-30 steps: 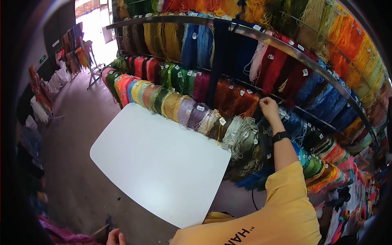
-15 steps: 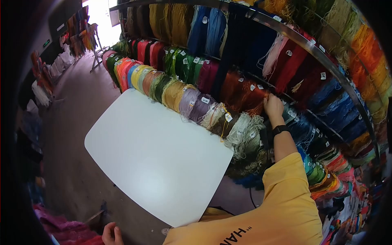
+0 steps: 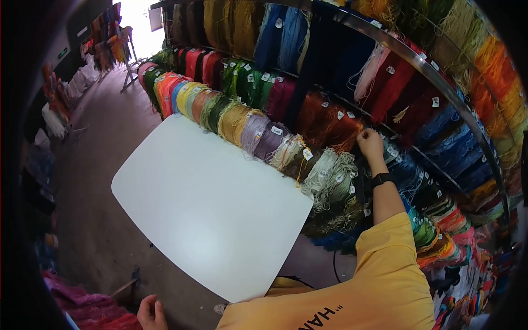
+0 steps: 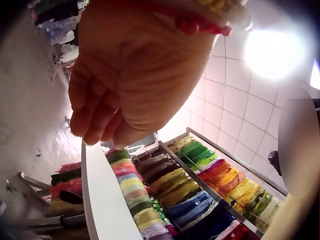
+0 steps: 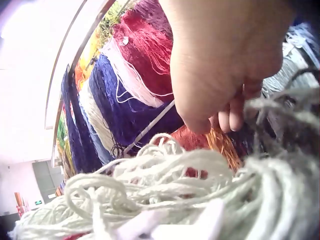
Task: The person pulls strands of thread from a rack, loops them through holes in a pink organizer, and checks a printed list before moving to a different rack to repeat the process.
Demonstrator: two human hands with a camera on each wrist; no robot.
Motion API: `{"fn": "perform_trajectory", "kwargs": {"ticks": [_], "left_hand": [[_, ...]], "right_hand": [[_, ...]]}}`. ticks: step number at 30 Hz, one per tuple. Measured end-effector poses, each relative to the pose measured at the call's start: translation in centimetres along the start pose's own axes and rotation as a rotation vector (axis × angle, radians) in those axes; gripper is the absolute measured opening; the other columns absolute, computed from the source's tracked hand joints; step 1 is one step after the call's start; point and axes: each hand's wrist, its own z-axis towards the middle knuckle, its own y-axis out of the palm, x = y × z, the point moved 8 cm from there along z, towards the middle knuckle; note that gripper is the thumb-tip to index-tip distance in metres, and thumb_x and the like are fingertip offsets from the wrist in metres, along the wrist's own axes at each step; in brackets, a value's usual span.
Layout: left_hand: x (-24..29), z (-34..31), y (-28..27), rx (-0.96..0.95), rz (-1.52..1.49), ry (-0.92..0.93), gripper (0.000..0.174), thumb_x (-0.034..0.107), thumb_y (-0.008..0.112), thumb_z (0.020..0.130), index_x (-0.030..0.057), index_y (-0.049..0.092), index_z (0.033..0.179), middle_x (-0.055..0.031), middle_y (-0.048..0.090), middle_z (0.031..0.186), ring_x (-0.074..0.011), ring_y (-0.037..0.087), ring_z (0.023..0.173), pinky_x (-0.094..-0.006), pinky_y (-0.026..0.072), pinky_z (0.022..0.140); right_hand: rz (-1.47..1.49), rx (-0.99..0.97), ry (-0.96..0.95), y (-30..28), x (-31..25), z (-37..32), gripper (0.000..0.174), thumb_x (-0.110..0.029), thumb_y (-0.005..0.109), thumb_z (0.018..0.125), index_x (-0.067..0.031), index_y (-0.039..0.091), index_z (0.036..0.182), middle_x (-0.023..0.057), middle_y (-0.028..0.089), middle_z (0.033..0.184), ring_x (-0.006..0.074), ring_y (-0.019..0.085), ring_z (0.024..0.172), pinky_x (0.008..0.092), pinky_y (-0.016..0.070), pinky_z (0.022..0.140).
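At the right end of a rust-orange yarn skein (image 3: 330, 124) on the rack, my right hand (image 3: 372, 144) pinches strands at its edge. In the right wrist view the curled fingers and thumb meet at the top of those orange strands (image 5: 223, 146). Pale grey-green yarn (image 5: 145, 187) fills the foreground there, just below the hand. Low at the left of the head view, my left hand (image 3: 151, 314) hangs with loosely bent fingers and holds nothing. Its palm and fingers show in the left wrist view, near the white tabletop's edge (image 4: 100, 185).
A white table (image 3: 214, 203) stands against the lowest row of tagged skeins. Metal rails (image 3: 396, 41) carry more coloured skeins above. Magenta yarn (image 3: 88, 300) lies at the lower left, and further yarn racks (image 3: 107, 49) stand by the bright doorway.
My right hand has reached the edge of the rust-orange skein and its fingers have closed on strands there. The head view has shifted slightly. My left hand stays low and loose.
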Motion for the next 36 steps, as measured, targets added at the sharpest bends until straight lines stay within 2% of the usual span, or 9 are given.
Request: {"fn": "perform_trajectory", "kwargs": {"ticks": [14, 18, 19, 20, 22, 28, 30, 32, 36], "left_hand": [[-2.0, -0.6, -0.6, -0.002, -0.015, 0.016, 0.024, 0.014, 0.055, 0.085, -0.0010, 0.057, 0.103, -0.0159, 0.062, 0.094, -0.0229, 0.060, 0.085, -0.0303, 0.0462, 0.076], [-4.3, -1.3, -1.7, -0.003, -0.049, -0.020, 0.024, 0.015, 0.055, 0.085, -0.0012, 0.057, 0.103, -0.0156, 0.062, 0.093, -0.0223, 0.060, 0.085, -0.0300, 0.0462, 0.076], [-4.8, -1.5, -2.2, 0.000, -0.052, -0.024, 0.024, 0.015, 0.055, 0.085, -0.0013, 0.057, 0.103, -0.0155, 0.062, 0.093, -0.0222, 0.060, 0.084, -0.0300, 0.0462, 0.076], [-5.3, -1.7, -2.8, 0.003, -0.056, -0.028, 0.024, 0.015, 0.055, 0.085, -0.0013, 0.057, 0.102, -0.0154, 0.062, 0.093, -0.0221, 0.059, 0.084, -0.0300, 0.0461, 0.076], [-7.0, -2.4, -4.1, 0.015, -0.071, -0.025, 0.024, 0.015, 0.056, 0.085, -0.0013, 0.058, 0.102, -0.0152, 0.062, 0.093, -0.0219, 0.059, 0.084, -0.0299, 0.0460, 0.076], [-14.9, -5.7, -9.8, 0.164, -0.174, 0.020, 0.019, 0.013, 0.055, 0.085, 0.0003, 0.057, 0.099, -0.0104, 0.059, 0.086, -0.0168, 0.056, 0.078, -0.0264, 0.0438, 0.070], [-21.9, -7.4, -10.9, 0.297, -0.242, 0.084, 0.010, 0.007, 0.052, 0.085, 0.0007, 0.056, 0.093, -0.0002, 0.053, 0.070, -0.0067, 0.050, 0.062, -0.0199, 0.0406, 0.056], [-22.2, -9.9, -14.3, 0.372, -0.167, 0.023, 0.015, 0.005, 0.058, 0.079, -0.0016, 0.059, 0.092, -0.0116, 0.061, 0.081, -0.0205, 0.059, 0.070, -0.0286, 0.0465, 0.066], [-27.5, -16.4, -19.5, 0.584, -0.186, -0.039, 0.014, 0.007, 0.059, 0.078, 0.0013, 0.060, 0.091, -0.0108, 0.059, 0.075, -0.0185, 0.057, 0.063, -0.0272, 0.0453, 0.060]], "right_hand": [[0.008, 0.108, -0.088, -1.2, -1.7, -0.8, 0.017, -0.021, 0.059, 0.078, -0.0062, 0.061, 0.085, 0.0148, 0.058, 0.094, 0.0329, 0.056, 0.083, 0.0376, 0.0442, 0.074], [0.496, 0.199, -0.352, -2.3, -8.0, -4.4, 0.012, -0.012, 0.059, 0.078, -0.0011, 0.058, 0.083, 0.0106, 0.057, 0.091, 0.0216, 0.058, 0.075, 0.0322, 0.0452, 0.067], [0.731, 0.073, -0.271, -2.3, -10.9, -6.3, 0.011, -0.011, 0.058, 0.079, -0.0010, 0.057, 0.082, 0.0082, 0.057, 0.086, 0.0171, 0.057, 0.069, 0.0294, 0.0450, 0.062], [0.962, -0.056, -0.186, -2.6, -14.5, -8.9, 0.010, -0.010, 0.057, 0.081, -0.0008, 0.056, 0.082, 0.0058, 0.058, 0.081, 0.0125, 0.056, 0.063, 0.0265, 0.0448, 0.057], [0.956, -0.150, -0.285, -2.9, -21.0, -13.2, 0.008, -0.011, 0.055, 0.083, -0.0028, 0.055, 0.081, 0.0020, 0.055, 0.072, 0.0082, 0.052, 0.055, 0.0227, 0.0432, 0.051], [1.130, -0.437, -0.801, -5.4, -44.0, -34.2, 0.005, -0.007, 0.050, 0.084, -0.0031, 0.051, 0.080, -0.0011, 0.047, 0.069, 0.0055, 0.047, 0.060, 0.0227, 0.0414, 0.052], [1.243, -0.762, -0.896, -5.8, -50.4, -44.5, 0.005, -0.006, 0.051, 0.082, -0.0021, 0.051, 0.080, 0.0031, 0.050, 0.069, 0.0098, 0.048, 0.058, 0.0249, 0.0409, 0.053], [1.146, -0.983, -1.220, -5.9, -55.1, -55.9, 0.006, -0.008, 0.054, 0.079, -0.0026, 0.052, 0.081, 0.0083, 0.054, 0.073, 0.0181, 0.053, 0.060, 0.0287, 0.0434, 0.056], [1.033, -1.262, -1.651, -8.2, -58.6, -71.3, 0.009, -0.011, 0.055, 0.078, -0.0036, 0.056, 0.084, 0.0120, 0.058, 0.079, 0.0257, 0.059, 0.069, 0.0336, 0.0470, 0.062]]}}
